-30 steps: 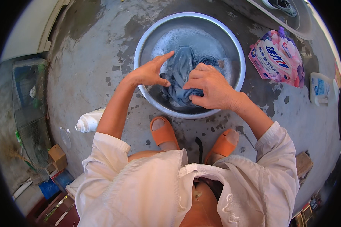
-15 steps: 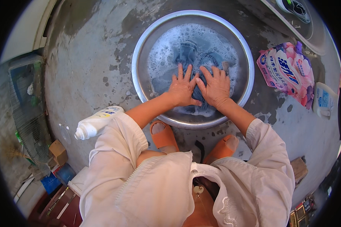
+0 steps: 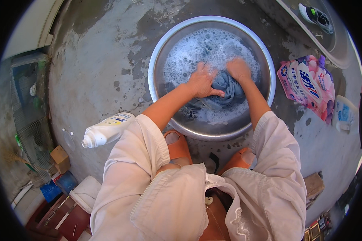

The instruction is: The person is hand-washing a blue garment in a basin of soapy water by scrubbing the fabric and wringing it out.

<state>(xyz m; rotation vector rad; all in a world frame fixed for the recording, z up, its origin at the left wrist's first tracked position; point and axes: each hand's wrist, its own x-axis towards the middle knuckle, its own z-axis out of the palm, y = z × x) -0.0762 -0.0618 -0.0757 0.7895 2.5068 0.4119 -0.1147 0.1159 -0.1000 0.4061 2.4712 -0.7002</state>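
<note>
A round metal basin (image 3: 155,63) on the ground holds foamy water (image 3: 189,50) and wet blue-grey cloth. The cloth (image 3: 229,87) lies bunched in the middle of the suds. My left hand (image 3: 202,81) rests at its left side, thumb stretched out over the fabric, the fingers apart and somewhat blurred. At the cloth's upper right, my right hand (image 3: 239,69) points down into the foam. Its fingers are smeared by motion and partly hidden, so I cannot see whether they grip the cloth. Darker fabric (image 3: 192,109) shows below my left wrist.
A white bottle (image 3: 107,129) lies on the concrete left of the basin. To the right are a pink-purple detergent pouch (image 3: 309,86) and a whitish container (image 3: 343,113). A tub (image 3: 337,48) with a shoe (image 3: 317,18) stands at upper right. My orange slippers (image 3: 178,148) are below the basin.
My hands were spread side by side, pressing on the cloth. Now my right hand has moved up and away from the left, and the cloth is bunched between them.
</note>
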